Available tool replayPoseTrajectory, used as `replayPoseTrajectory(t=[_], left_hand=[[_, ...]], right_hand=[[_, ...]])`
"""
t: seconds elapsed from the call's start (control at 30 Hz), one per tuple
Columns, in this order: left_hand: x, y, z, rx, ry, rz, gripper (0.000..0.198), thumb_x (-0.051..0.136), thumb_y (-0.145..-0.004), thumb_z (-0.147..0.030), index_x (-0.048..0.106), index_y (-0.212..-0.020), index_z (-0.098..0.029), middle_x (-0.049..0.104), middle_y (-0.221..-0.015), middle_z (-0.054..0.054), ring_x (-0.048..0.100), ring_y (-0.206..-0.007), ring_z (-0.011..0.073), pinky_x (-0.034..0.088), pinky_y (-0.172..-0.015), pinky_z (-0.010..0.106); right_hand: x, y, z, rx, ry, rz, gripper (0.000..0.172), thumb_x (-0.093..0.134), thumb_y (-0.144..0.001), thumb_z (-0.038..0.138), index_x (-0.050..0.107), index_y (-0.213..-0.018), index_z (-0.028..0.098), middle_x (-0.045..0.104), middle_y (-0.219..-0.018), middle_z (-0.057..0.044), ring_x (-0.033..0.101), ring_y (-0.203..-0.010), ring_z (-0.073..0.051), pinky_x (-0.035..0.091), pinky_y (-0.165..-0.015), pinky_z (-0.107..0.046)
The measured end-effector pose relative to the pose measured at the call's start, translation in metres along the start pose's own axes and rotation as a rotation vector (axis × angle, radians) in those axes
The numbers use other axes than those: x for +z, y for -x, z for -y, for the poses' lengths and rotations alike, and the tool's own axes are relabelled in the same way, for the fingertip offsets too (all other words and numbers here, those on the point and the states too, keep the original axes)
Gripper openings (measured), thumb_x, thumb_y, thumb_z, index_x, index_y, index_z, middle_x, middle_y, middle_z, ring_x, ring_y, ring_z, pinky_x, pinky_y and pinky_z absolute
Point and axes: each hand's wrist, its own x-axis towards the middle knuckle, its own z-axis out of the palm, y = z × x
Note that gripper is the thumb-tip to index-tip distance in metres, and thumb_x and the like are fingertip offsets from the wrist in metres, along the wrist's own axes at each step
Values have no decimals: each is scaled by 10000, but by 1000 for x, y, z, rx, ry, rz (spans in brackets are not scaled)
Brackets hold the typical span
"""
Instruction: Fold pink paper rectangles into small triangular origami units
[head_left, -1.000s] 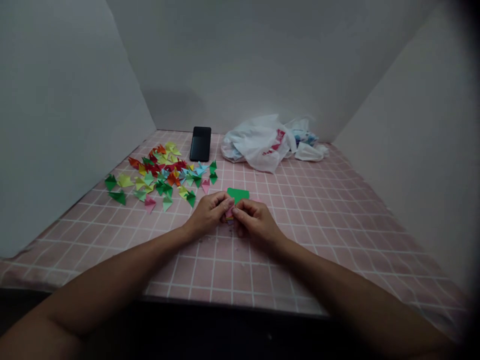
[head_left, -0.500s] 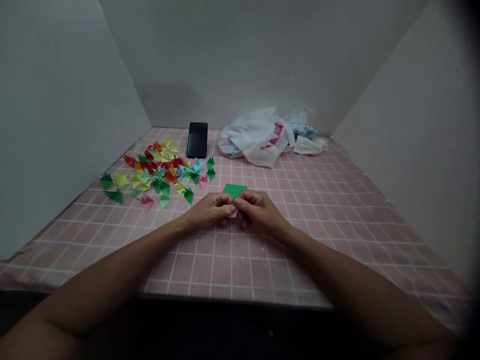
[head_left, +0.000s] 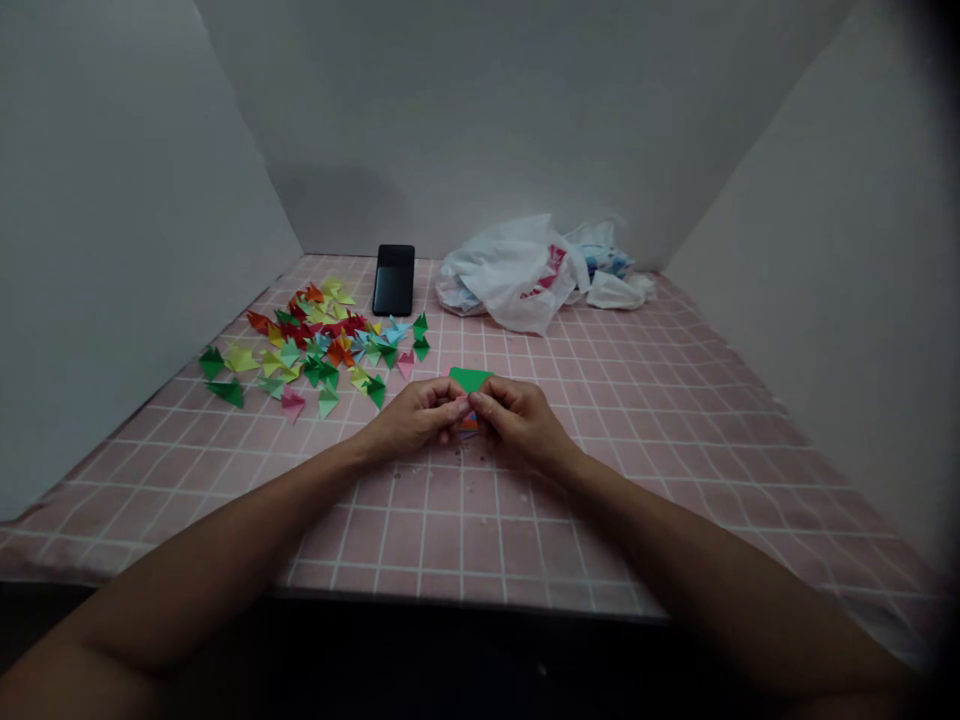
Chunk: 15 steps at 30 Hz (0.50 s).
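My left hand (head_left: 418,415) and my right hand (head_left: 519,415) meet at the middle of the table with thumbs and forefingers pinched together. Between the fingertips they grip a small piece of pink paper, mostly hidden by the fingers. Just beyond and under the hands lies a stack of small coloured paper sheets, its top sheet green (head_left: 471,378). Orange and bluish edges of the stack (head_left: 469,425) peek out below the fingers. To the left spreads a pile of folded paper pieces (head_left: 322,340) in red, orange, yellow, green, blue and pink.
A black phone (head_left: 394,280) lies at the back of the table, past the folded pieces. Right of it are a crumpled white plastic bag (head_left: 517,275) and a blue-and-white packet (head_left: 609,262). Pale walls enclose the pink checked tablecloth (head_left: 637,430) on three sides.
The pink paper that showed below and left of the fingers is now almost wholly covered by them. Orange edges of the stack have come into sight under the hands, which barely shifted.
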Motion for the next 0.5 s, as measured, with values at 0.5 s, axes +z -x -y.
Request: replayPoseTrajectory(t=[0.5], left_hand=[[-3,2,-8,82,-204,-29,332,557,-931,-482,529,-773,-191,519,-572,-53,495,-481,95,383,-491,216]], right_hand=[[6,2,-1,137,-237,44,347,546,-944,430,510,-672,217,555,-507,39,509,-392,-107,379,-398,-228]])
